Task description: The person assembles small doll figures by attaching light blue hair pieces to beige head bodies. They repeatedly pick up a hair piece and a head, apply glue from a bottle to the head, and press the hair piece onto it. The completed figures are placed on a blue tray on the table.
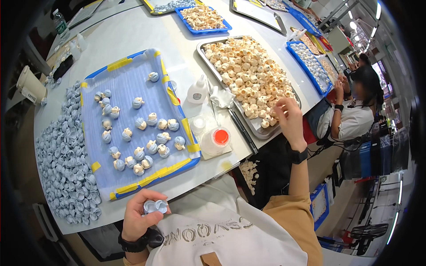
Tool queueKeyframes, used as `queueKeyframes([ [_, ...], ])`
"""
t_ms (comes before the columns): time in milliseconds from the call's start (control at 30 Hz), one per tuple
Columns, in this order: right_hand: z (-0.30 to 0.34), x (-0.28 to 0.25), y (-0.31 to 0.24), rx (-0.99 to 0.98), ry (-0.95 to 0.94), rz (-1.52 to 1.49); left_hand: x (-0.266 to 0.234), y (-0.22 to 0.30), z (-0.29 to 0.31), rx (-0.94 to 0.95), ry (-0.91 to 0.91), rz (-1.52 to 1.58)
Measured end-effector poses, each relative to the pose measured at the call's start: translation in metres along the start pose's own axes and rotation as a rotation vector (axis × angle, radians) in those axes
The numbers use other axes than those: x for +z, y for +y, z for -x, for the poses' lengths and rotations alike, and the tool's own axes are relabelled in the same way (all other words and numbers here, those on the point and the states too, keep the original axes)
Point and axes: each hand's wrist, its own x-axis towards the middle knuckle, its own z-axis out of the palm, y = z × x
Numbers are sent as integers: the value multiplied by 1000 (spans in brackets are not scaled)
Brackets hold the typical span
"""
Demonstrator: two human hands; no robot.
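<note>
Near my lap, my left hand (136,217) is closed around light blue hollow shells (155,207), whose open cups show between thumb and fingers. Over the near right corner of a metal tray (256,127), my right hand (291,123) has its fingers bent down among small cream doll-head-like pieces (248,71). What lies between its fingertips is hidden. In front of me, a blue tray (120,77) with a lined sheet and yellow tape holds several cream heads fitted with blue shells (151,119). A large heap of loose blue shells (66,155) lies left of it.
Between the trays stand a white squeeze bottle (197,91), a jar with a red-orange top (220,137) and a black-handled tool (242,131). Farther back is a blue tray of cream pieces (204,32). A co-worker (355,106) sits at the right; a beige cup (32,84) stands left.
</note>
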Motion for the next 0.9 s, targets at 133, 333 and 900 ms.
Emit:
queueKeyframes([
  [133, 11, -13, -43, 170, 188, -110, 3, 0, -3, -27, -104, -102],
  [333, 65, -9, -175, -536, -450, -643, 16, 9, -12, -108, -261, -269],
  [900, 68, 25, -185, -445, -424, -863, 22, 10, -22, -138, -273, -205],
])
